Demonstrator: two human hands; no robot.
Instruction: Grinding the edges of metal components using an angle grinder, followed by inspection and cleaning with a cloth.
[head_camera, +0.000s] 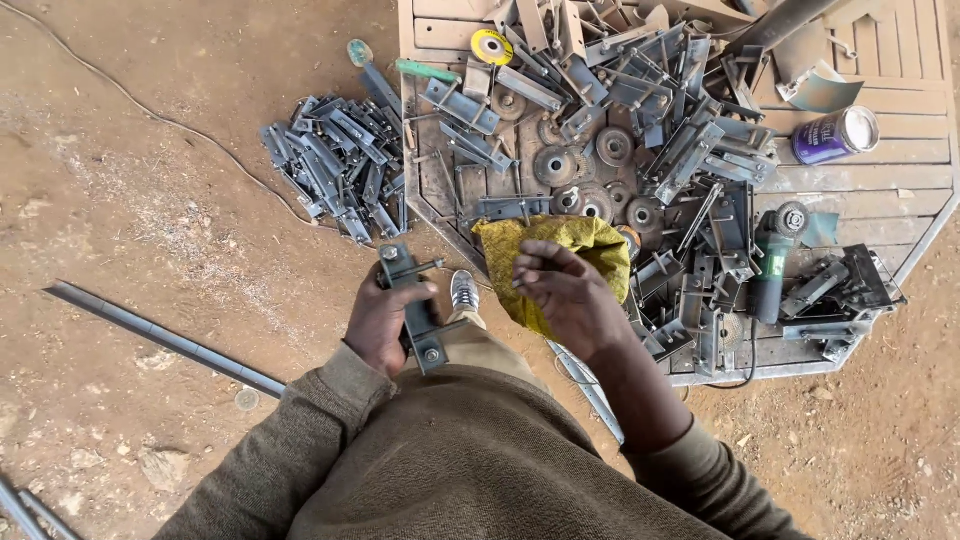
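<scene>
Bare brown dirt (150, 200) surrounds a wooden pallet (900, 180) heaped with grey metal brackets (660, 130) and worn grinding discs (556, 166); the pallet's top edge and the bar at upper right are cut off by the frame. A second pile of brackets (335, 165) lies on the ground just left of the pallet. A long metal strip (165, 338) crosses the dirt at left. A yellow sack (560, 250) sits at the pallet's near edge, partly hidden behind the right hand (570, 300), whose fingers curl loosely over it; whether they pinch anything cannot be told. The left hand (385, 320) is closed around a bolted bracket (412, 300), held upright over the person's knee. One shoe (464, 291) shows between the hands.
</scene>
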